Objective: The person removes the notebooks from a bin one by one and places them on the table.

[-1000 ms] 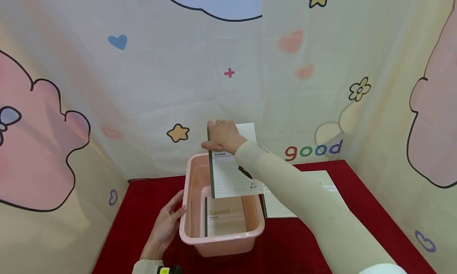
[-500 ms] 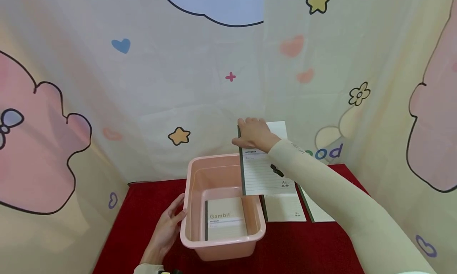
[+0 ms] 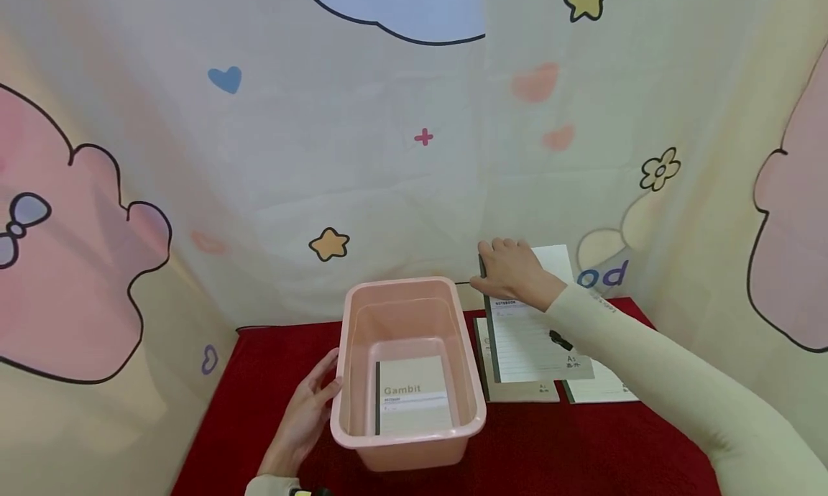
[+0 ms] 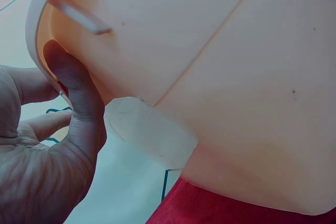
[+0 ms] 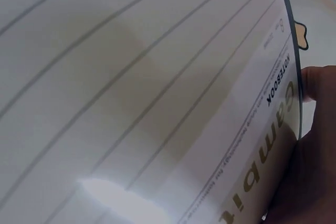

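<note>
In the head view my right hand point(image 3: 517, 273) grips a lined notebook point(image 3: 533, 352) by its dark-spined upper left part, tilted above the red cloth. The right wrist view shows its cover point(image 5: 157, 87) close up, bent near the fingers. My left hand point(image 3: 304, 410) holds the left rim of a pink plastic basin point(image 3: 404, 442); its thumb point(image 4: 84, 93) lies against the outer wall under the lip in the left wrist view. Inside the basin lies a "Gambit" notebook point(image 3: 414, 406) with its cover up.
Under the held notebook another notebook point(image 3: 527, 393) lies on the red cloth point(image 3: 543, 446), partly covered from view. A further notebook point(image 3: 604, 387) lies to its right, partly hidden by the right arm. A patterned curtain point(image 3: 375, 180) hangs directly behind the table.
My right hand has carried the notebook from above the basin to the right, over the notebooks on the cloth, and lowered it slightly. The left hand has stayed at the basin's rim.
</note>
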A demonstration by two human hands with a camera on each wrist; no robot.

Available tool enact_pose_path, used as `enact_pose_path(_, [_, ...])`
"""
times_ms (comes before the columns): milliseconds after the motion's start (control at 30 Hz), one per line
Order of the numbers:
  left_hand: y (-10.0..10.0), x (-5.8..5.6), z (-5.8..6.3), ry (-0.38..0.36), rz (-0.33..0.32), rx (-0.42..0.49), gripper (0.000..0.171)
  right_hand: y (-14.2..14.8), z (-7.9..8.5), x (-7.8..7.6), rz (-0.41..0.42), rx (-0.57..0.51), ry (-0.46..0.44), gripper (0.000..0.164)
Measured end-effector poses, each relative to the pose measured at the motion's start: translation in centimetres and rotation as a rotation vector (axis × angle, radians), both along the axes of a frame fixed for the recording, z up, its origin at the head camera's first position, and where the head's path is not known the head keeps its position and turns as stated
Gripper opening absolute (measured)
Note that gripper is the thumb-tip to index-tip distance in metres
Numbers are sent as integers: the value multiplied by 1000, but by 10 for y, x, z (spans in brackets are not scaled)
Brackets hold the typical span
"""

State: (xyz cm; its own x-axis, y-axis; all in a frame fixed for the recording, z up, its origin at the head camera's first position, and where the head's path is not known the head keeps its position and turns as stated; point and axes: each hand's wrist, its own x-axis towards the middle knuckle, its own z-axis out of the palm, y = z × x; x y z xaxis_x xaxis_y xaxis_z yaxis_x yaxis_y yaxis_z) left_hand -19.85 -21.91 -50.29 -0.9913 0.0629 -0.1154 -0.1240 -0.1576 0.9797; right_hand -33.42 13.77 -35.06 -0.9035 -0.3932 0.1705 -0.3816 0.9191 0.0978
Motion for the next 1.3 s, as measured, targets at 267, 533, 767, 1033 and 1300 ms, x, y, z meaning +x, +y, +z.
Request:
enact_pose_path(267, [-2, -1, -1, 11, -4, -9, 58, 18, -48, 26, 65, -47, 12, 39])
enact_pose_path(533, [-3, 0, 0, 18, 2, -24, 61, 20, -98, 45, 55, -49, -48, 51])
enact_pose_path(767, [-2, 0, 0, 1, 2, -20, 60, 18, -137, 58, 47, -55, -128, 53])
enact_pose_path(1033, [-2, 2, 0, -6, 3, -16, 59, 17, -180, 72, 32, -86, -180, 51])
enact_pose_path(1300, [-1, 1, 1, 15, -5, -29, 59, 18, -202, 77, 43, -94, -163, 50])
